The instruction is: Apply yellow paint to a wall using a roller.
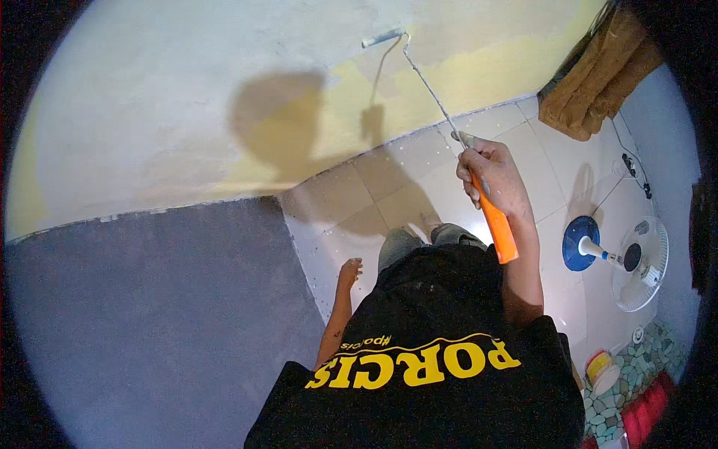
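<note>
My right hand [493, 172] is wrapped round the orange handle of a paint roller [497, 224], thumb laid toward the wire frame. The roller's thin frame reaches up and to the left. Its narrow, pale-coated sleeve [383, 37] is at the wall [164, 105], apparently against it. Pale paint covers much of this wall, with yellow patches showing lower down and at the right. My left hand [350, 271] hangs low beside my body, its fingers loosely bent and apart, holding nothing that I can see.
Dark grey surface [149, 314] fills the lower left. Pale floor tiles [404, 194] carry scattered paint specks. On the right stand a fan [639, 262] with a blue base and a yellow-and-red tub [602, 370]. Brown cloth [598, 71] hangs at upper right, near a cable [636, 161].
</note>
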Motion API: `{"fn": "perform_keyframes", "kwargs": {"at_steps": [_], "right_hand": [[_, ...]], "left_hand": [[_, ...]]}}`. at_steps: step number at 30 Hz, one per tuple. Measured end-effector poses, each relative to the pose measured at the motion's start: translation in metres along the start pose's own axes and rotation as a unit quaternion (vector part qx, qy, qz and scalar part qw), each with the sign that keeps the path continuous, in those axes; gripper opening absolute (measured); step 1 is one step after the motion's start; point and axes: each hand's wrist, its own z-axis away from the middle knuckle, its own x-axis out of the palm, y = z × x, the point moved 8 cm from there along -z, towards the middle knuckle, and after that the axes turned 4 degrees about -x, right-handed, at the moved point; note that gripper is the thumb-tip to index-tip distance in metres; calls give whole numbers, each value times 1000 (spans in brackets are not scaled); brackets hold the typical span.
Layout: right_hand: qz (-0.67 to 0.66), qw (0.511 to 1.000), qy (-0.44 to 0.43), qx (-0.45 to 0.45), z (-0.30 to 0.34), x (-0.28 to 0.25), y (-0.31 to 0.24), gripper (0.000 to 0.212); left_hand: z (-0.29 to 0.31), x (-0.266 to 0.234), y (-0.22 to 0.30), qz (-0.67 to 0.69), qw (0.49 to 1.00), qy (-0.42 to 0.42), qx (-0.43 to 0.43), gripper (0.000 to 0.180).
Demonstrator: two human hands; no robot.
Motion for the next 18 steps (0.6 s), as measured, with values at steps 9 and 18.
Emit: {"fn": "perform_keyframes", "kwargs": {"at_steps": [9,18], "right_hand": [[14,1000,-11,1,-11,3,4,20],[11,1000,-15,-2,-28,-3,26,22]], "left_hand": [[4,2,-1,-40,996,-82,3,58],[4,-11,48,-62,994,4,93,43]]}}
